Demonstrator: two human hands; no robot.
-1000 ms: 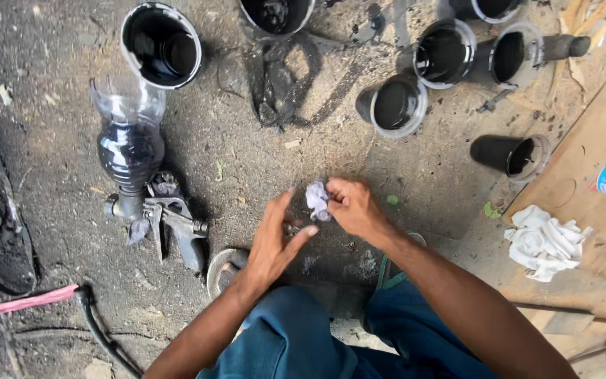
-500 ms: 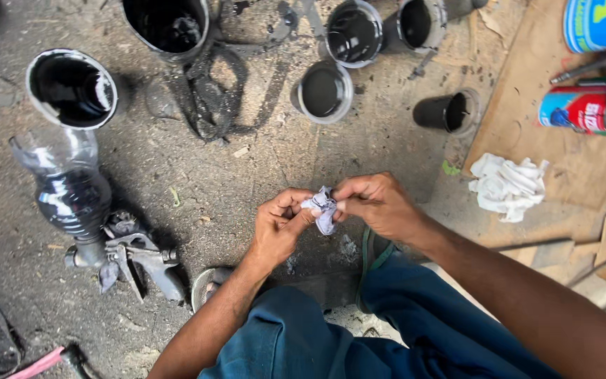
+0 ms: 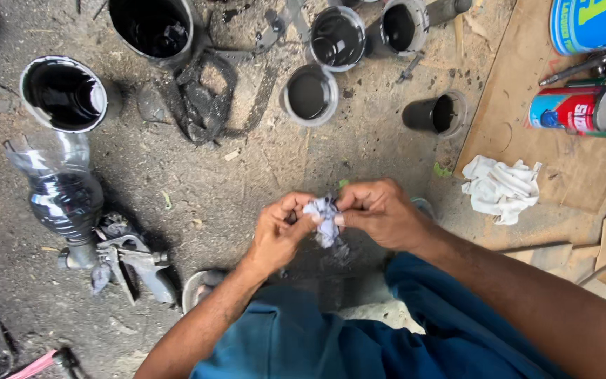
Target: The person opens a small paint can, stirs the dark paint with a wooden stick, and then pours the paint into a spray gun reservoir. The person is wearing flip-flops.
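We pinch a crumpled rag over the gritty floor.

Our left hand (image 3: 278,235) and right hand (image 3: 380,214) close fingertips on the stained rag (image 3: 322,217); bare floor (image 3: 247,189) separates it from the black-filled cup (image 3: 308,93) beyond.

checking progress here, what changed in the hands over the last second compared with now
The left hand, which lay open and apart a second ago, has come up and gripped the small stained rag together with the right hand. The right hand kept its hold throughout. The spray gun, the black-filled cups and the white cloth stayed put.
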